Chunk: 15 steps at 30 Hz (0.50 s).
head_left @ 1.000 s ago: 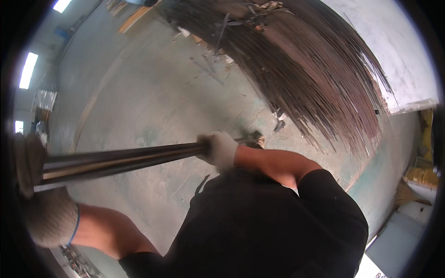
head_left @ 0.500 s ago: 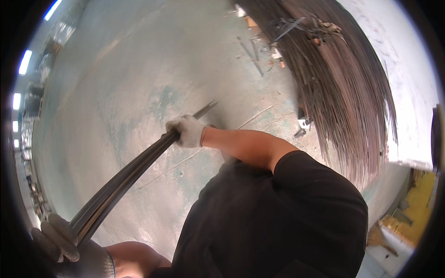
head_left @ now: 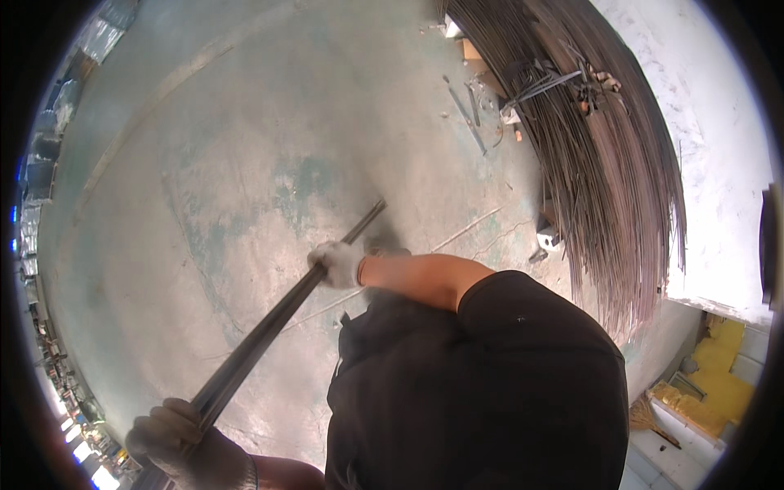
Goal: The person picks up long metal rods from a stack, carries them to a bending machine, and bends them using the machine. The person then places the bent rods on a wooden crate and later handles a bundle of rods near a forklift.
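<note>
Gripping a long dark bundle of thin steel rods (head_left: 269,331) with both gloved hands; left hand (head_left: 192,441) wrapped round the near end at lower left, right hand (head_left: 339,263) clamped further up; far tip just above the stained grey concrete floor (head_left: 229,155); big rusty heap of thin metal rods (head_left: 596,155) off to the right.

The single head-worn fisheye looks steeply down, close over the person's black shirt (head_left: 482,384), concrete floor (head_left: 245,163) stretching toward twelve o'clock.
</note>
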{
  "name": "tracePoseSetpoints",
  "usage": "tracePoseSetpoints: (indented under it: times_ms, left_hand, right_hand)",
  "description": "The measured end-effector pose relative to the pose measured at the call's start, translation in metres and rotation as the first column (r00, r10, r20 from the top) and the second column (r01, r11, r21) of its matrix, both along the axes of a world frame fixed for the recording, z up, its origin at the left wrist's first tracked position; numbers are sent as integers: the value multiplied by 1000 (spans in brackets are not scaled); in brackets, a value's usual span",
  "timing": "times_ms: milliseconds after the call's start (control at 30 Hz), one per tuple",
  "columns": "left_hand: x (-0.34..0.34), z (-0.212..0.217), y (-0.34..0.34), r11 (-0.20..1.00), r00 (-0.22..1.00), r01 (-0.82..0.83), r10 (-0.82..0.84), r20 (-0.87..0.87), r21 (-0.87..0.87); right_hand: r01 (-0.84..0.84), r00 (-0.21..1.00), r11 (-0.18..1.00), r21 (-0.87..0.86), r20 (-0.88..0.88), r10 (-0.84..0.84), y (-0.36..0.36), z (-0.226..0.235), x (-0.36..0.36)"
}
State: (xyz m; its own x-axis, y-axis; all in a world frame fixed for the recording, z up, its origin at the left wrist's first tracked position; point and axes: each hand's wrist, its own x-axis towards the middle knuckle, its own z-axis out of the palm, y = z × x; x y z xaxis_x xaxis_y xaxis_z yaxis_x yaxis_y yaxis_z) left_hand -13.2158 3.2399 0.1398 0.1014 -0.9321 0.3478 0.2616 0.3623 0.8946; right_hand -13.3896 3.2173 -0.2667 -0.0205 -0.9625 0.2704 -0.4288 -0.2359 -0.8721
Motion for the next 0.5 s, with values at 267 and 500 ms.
tracePoseSetpoints:
  times_ms: [267,500]
  left_hand:
    - [142,-48,-87,999,988,-41,38,153,16]
    - [322,-84,-171,978,980,-172,157,126,120]
  right_hand:
    - [-206,960,878,433,-83,267,-76,35,87]
    - [-219,907,837,501,-212,364,-140,74,179]
